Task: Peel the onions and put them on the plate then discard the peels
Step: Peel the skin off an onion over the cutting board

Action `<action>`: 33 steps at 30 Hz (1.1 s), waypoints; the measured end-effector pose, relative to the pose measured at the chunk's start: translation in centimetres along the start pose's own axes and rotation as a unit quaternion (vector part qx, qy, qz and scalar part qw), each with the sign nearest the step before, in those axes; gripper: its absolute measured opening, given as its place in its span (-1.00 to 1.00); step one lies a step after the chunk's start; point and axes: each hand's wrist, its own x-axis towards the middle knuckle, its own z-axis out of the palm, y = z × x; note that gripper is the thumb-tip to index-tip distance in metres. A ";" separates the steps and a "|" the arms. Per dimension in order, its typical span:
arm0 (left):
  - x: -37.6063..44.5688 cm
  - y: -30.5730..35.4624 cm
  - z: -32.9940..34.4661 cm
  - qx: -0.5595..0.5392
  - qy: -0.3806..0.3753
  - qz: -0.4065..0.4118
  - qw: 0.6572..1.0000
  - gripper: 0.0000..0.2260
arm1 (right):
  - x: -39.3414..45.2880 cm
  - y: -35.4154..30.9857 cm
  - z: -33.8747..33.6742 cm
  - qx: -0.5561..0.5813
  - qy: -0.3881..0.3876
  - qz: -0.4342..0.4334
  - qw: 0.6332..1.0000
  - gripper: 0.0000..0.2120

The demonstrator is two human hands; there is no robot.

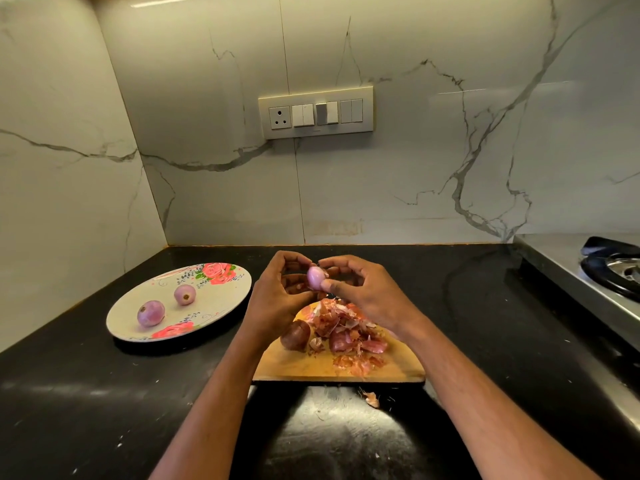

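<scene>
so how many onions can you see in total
4: two peeled onions lie on the plate, nearer onion and farther onion; one held onion is between both hands; one unpeeled onion is on the cutting board. The peels may hide more.

A glossy black stone kitchen counter (485,323) flecked with pale crumbs. On its left sits a round grey plate with pink rose prints (221,299). At centre lies a rectangular wooden chopping board (298,367). One stray papery onion peel (371,399) rests just in front of the board. A steel stove (568,268) stands at the right edge.
</scene>
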 end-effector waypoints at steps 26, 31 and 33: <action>-0.2 0.1 -0.1 0.028 -0.020 0.005 0.999 -0.57 | 0.1 0.4 -0.4 -0.088 0.091 0.019 0.992 -0.85; -0.2 0.2 -0.2 0.038 -0.013 -0.002 0.999 -0.57 | 0.1 0.3 -0.6 -0.118 0.035 0.028 0.992 -0.83; -0.1 0.1 -0.2 0.042 -0.008 -0.005 0.999 -0.57 | 0.2 0.0 -0.7 -0.086 0.020 0.023 0.996 -0.77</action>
